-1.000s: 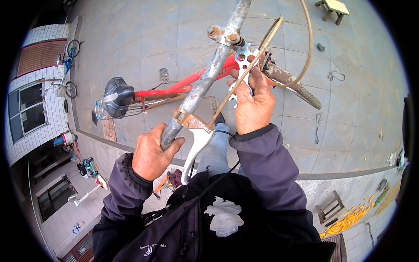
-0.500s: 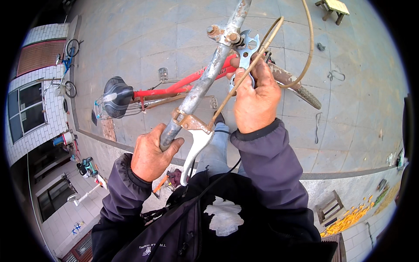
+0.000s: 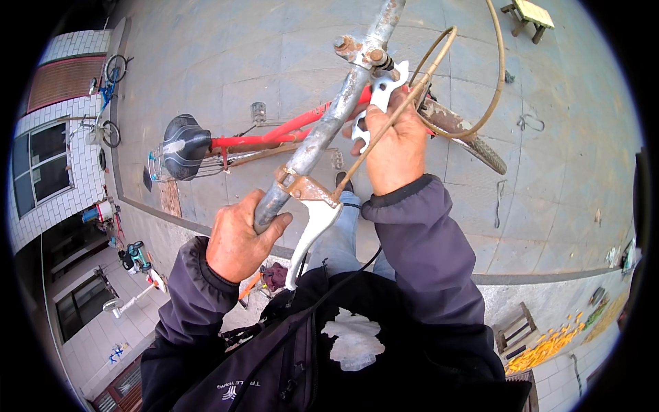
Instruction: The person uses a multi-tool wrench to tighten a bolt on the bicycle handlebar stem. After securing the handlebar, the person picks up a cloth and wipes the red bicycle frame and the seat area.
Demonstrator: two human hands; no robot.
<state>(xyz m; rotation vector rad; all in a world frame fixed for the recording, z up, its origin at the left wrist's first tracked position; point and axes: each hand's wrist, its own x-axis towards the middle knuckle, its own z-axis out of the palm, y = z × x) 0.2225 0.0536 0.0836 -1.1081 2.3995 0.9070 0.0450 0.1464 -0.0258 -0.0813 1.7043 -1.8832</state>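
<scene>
My left hand (image 3: 237, 237) is wrapped round the near end of a rusty grey handlebar (image 3: 321, 141). Just beyond its fingers a white brake lever (image 3: 317, 225) hangs from a rusty bracket. In my right hand (image 3: 398, 154) I grip a flat silver multi-hole wrench (image 3: 382, 93). The wrench's far end lies close beside the rusty bolt clamp (image 3: 374, 56) on the handlebar stem; whether it seats on a nut I cannot make out. A tan brake cable (image 3: 384, 130) runs from the lever across my right hand and loops up. Below is the red bicycle frame (image 3: 274, 134).
The black saddle (image 3: 185, 146) is to the left and the front tyre (image 3: 484, 152) to the right. A small wooden stool (image 3: 532, 15) stands far right. Straps (image 3: 500, 202) lie on the paving. Yellow corn cobs (image 3: 542, 349) are at lower right, near a wooden chair (image 3: 516, 329).
My right hand has turned the wrench, whose far end now sits closer to the clamp bolt and catches more light. The handlebar has shifted slightly right; my left hand keeps its hold.
</scene>
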